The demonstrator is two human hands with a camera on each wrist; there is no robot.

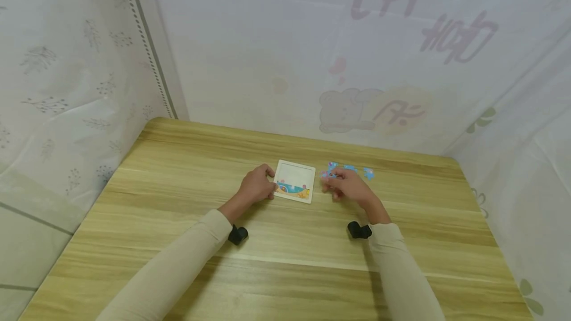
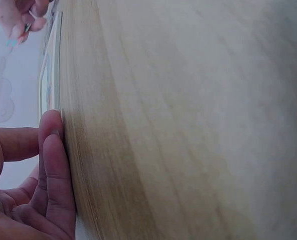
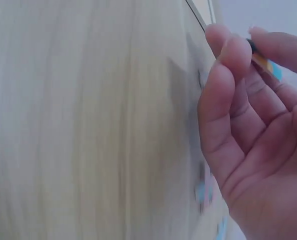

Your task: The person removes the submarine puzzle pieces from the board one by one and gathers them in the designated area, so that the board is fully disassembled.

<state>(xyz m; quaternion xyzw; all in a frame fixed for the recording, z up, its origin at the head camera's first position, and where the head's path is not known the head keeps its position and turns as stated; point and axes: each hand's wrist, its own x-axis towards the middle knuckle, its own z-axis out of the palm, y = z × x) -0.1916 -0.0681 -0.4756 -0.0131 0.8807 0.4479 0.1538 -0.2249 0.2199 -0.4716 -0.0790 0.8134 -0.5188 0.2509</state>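
Note:
A white square puzzle tray [image 1: 295,171] lies flat on the table, with colourful jigsaw pieces [image 1: 294,190] fitted along its near side. My left hand [image 1: 258,184] holds the tray's left edge; in the left wrist view its thumb and fingertips meet at that edge. To the right of the tray, my right hand [image 1: 350,187] is raised a little above the tabletop. Its thumb and fingers pinch a small puzzle piece [image 3: 262,61], orange and blue, mostly covered by the fingers. Several loose blue pieces [image 1: 368,173] lie behind and beside that hand, some partly hidden by it.
The wood-grain table [image 1: 285,271] reaches back to a pale printed curtain [image 1: 250,53], with more curtain at both sides. A black wrist camera [image 1: 238,235] sits at the left cuff, another black wrist camera [image 1: 359,230] at the right.

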